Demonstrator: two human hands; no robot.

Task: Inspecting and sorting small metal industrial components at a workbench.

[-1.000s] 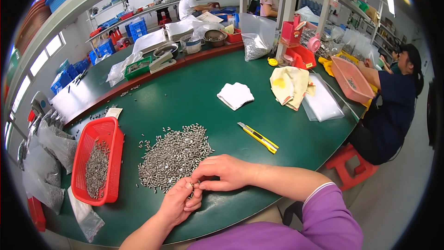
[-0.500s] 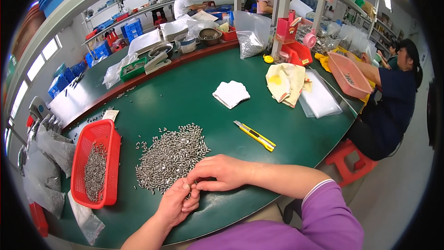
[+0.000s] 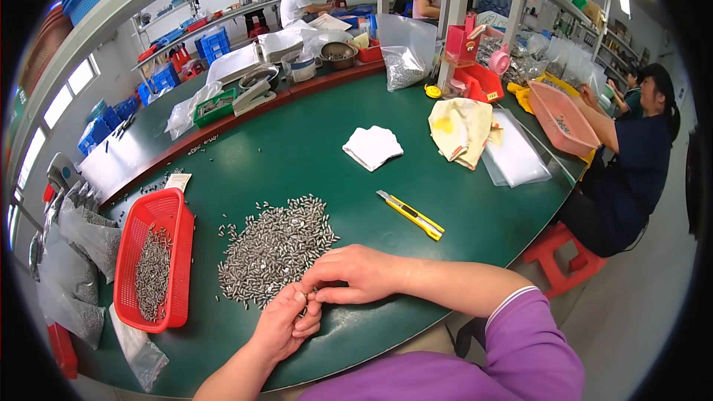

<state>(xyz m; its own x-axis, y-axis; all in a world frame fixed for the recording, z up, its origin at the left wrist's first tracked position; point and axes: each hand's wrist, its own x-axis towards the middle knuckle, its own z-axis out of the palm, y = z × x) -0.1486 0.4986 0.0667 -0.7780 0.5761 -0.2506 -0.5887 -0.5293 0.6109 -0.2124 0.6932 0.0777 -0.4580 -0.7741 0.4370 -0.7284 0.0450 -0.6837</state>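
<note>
My left hand point(image 3: 286, 321) and my right hand point(image 3: 353, 275) meet at the near edge of a heap of small cylindrical metal parts point(image 3: 273, 246) on the green table. The left fingers are curled, with a bit of a small metal part showing between them. Thumb and forefinger of my right hand pinch together right at the left fingertips; what they grip is hidden. To the left stands a red perforated basket point(image 3: 183, 267) with more such metal parts in it. A yellow utility knife point(image 3: 410, 215) lies to the right of the heap.
A folded white cloth point(image 3: 372, 148), a cream cloth point(image 3: 459, 134) and clear plastic sheets point(image 3: 516, 156) lie farther off. Bags of small parts point(image 3: 70, 271) stand at the left edge. At the right, a person sits by a pink basket point(image 3: 563, 120). A raised shelf edge point(image 3: 297, 94) bounds the table's far side.
Both hands stay together at the heap's near edge, with hardly any visible movement. The view has shifted very slightly.
</note>
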